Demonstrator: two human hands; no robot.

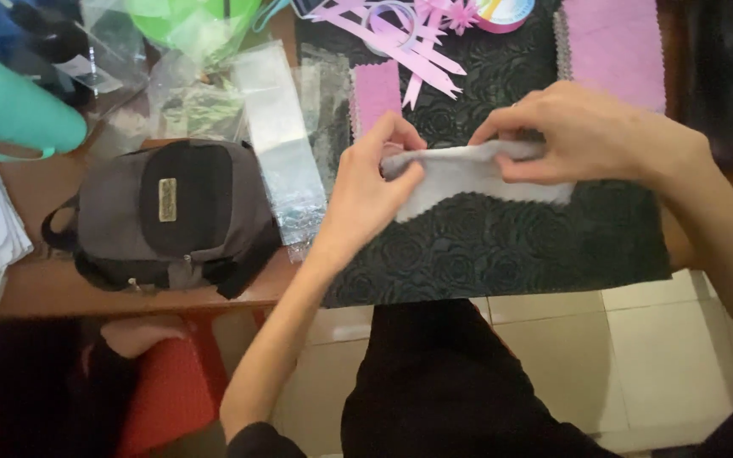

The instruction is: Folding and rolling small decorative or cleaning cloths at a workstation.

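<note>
Grey felt strip [468, 178], soft with a zigzag lower edge, is pinched at both ends: the left hand [366, 191] clamps its left end between thumb and fingers, the right hand [579, 136] its upper right. Its long axis runs left to right over a black rose-embossed mat [502, 254] on a brown wooden table [53, 293]. Pink felt pieces [612, 42] lie beyond, a grey backpack [171, 216] well left, pale floor tiles [655, 356] below.
</note>
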